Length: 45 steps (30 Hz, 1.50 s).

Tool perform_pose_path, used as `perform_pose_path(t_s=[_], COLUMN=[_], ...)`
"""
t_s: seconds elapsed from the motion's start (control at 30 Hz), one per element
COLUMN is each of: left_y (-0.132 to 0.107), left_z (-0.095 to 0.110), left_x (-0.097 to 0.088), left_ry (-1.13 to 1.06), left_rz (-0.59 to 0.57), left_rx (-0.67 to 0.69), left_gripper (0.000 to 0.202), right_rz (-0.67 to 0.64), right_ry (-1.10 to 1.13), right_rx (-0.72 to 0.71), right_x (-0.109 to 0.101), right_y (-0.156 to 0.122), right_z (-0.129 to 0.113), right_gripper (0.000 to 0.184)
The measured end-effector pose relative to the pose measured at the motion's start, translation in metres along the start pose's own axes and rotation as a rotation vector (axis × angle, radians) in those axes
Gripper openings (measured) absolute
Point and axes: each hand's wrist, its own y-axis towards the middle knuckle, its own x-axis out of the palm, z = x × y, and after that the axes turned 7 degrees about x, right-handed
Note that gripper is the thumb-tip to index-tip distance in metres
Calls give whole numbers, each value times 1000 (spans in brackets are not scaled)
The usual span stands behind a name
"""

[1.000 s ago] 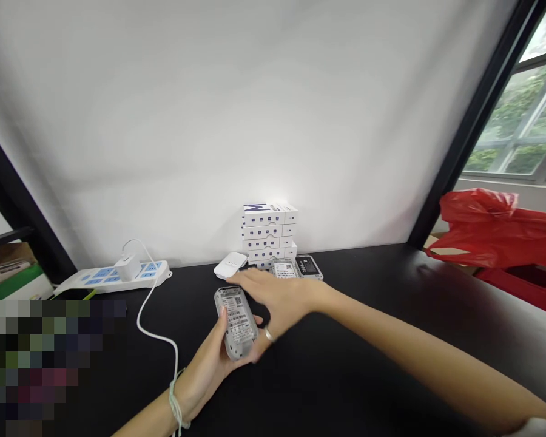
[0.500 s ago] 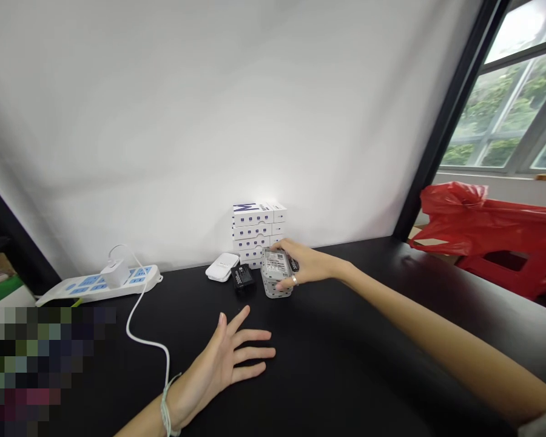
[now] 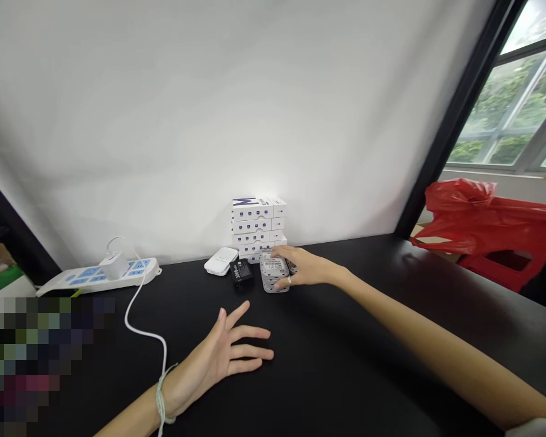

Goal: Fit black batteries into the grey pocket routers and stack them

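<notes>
My right hand (image 3: 307,267) curves round a small clear plastic box (image 3: 275,280), its thumb at the near side and its fingers over the top rim. A printed label shows through the top of the box. Part of the box's right side is hidden by the hand. My left hand (image 3: 232,349) hovers above the black table, palm turned inward, fingers spread, holding nothing. Left of the plastic box lie a black battery-like block (image 3: 242,273) with white print and a flat white device (image 3: 221,261). Right behind stands a stack of white boxes (image 3: 257,224).
A white power strip (image 3: 139,280) with a white charger (image 3: 113,266) lies at the left; its white cable (image 3: 139,331) runs forward past my left wrist. Red plastic (image 3: 482,212) stands beyond the table (image 3: 368,364) at the right. The lower left corner is pixelated.
The view has shifted slightly. My right hand stays at the plastic box, and my left hand keeps nearly the same spread pose.
</notes>
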Motion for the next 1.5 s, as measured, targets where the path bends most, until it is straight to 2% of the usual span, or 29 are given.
perform_pose_path(t_s=[0.13, 0.3, 0.37, 0.43, 0.53, 0.6, 0.7, 0.8, 0.87, 0.93, 0.97, 1.03, 1.1, 1.17, 1.23, 1.3, 1.37, 1.43, 1.5], left_y=[1, 2, 2, 2, 2, 1, 0, 1, 2, 3, 4, 5, 4, 2, 0, -2, -3, -2, -1], left_z=[-3, -7, -8, -9, -10, -8, -4, -1, -3, -6, -8, -11, -12, -10, -8, -8, -9, -11, -13], left_x=[-2, -4, -5, -5, -4, -3, -2, -3, -4, -5, -6, -7, -7, -6, -5, -5, -6, -8, -10], left_ry=[-18, -31, -37, -37, -35, -33, -29, -14, -6, -12, -20, -30, -15, 1, -25, -85, -131, -130, -112], left_rz=[4, 9, 12, 12, 10, 9, 7, -30, -42, -2, 42, 42, 25, 2, -52, -107, -102, -20, 52], left_rx=[18, 24, 29, 29, 36, 39, 27, -13, -20, 8, 37, 39, 44, 40, 9, -32, -41, -10, 12], left_gripper=[72, 68, 67, 68, 69, 69, 70, 70, 70, 69, 66, 61, 55, 50, 48, 49, 50, 51, 50], right_rz=[21, 22, 29, 21, -25, -49, -90, -79, -33, 15, 41, 106, 171, 176, 126, 88, 95, 112, 96], right_ry=[125, 161, 140, 86, 8, -23, -42, -49, -61, -75, -83, -93, -79, -9, 69, 102, 83, 59, 59], right_rx=[29, 17, 13, 84, 245, 276, 264, 281, 308, 324, 329, 330, 291, 167, -28, -235, -362, -403, -386], right_x=[8, 14, 3, -16, -44, -49, -35, -15, -11, -14, -18, -24, -24, -13, 7, 29, 47, 56, 58], right_y=[3, 3, 0, -3, -4, -1, 7, 11, 8, -2, -10, -29, -49, -66, -73, -71, -62, -50, -41], right_z=[4, -2, -2, 7, 31, 49, 64, 71, 74, 74, 71, 58, 32, -4, -40, -69, -85, -90, -91], right_gripper=[80, 84, 86, 84, 84, 94, 102, 97, 99, 101, 101, 99, 99, 102, 104, 99, 95, 94, 95])
